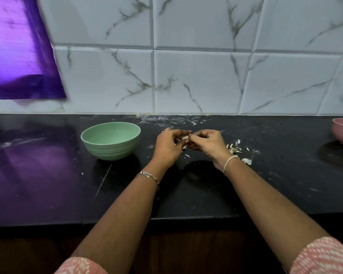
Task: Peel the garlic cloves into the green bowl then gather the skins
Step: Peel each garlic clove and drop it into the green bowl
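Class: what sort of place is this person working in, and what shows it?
Probably a home kitchen: a dark stone countertop backed by a marble-patterned tiled wall, with a green bowl and loose garlic skins lying on it.

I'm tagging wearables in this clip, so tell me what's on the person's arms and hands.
Both sleeves are pink with a white print, ending near the elbows. The left wrist carries a thin silver chain bracelet, and the left hand has a slim ring. The right wrist wears a plain cream band.
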Tool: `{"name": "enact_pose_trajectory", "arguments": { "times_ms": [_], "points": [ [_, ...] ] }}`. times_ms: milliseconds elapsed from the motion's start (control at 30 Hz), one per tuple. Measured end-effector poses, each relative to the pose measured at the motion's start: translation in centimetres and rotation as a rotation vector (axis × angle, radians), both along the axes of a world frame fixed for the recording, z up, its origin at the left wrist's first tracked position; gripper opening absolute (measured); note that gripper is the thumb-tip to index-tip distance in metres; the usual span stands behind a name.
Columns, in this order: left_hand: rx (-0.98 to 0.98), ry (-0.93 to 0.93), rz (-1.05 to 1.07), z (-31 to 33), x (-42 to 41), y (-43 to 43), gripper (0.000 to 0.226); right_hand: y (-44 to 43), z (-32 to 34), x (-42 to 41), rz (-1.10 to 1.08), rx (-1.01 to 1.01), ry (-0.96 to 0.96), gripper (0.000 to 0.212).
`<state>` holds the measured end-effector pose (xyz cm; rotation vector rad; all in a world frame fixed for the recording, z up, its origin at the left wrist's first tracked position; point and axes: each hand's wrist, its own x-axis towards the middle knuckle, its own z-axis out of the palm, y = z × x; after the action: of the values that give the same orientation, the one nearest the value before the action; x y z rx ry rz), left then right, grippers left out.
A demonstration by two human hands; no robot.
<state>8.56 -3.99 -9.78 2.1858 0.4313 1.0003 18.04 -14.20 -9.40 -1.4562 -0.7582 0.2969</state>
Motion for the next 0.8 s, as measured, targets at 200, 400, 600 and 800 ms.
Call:
{"name": "enact_pose_trajectory", "arguments": {
  "times_ms": [200,400,600,800],
  "points": [
    [-0.062,-0.003,-0.022,0.12,-0.09,0.09,0.026,-0.03,0.04,0.03,0.028,0.017,0.024,0.008],
    [-0.293,-0.078,-0.075,0.17,-0.2,0.17,0.018,0.07,0.22,0.21,0.034,0.065,0.093,0.008],
    [-0.439,-0.117,-0.139,0.38,-0.34,0.32,0.017,0.05,-0.14,0.14,0.13,0.082,0.093,0.016],
    [-0.268,-0.027,0.005,-0.01,-0.37,0.55,0.027,-0.42,0.4,0.63,0.113,0.098,0.088,0.011]
  ]
}}
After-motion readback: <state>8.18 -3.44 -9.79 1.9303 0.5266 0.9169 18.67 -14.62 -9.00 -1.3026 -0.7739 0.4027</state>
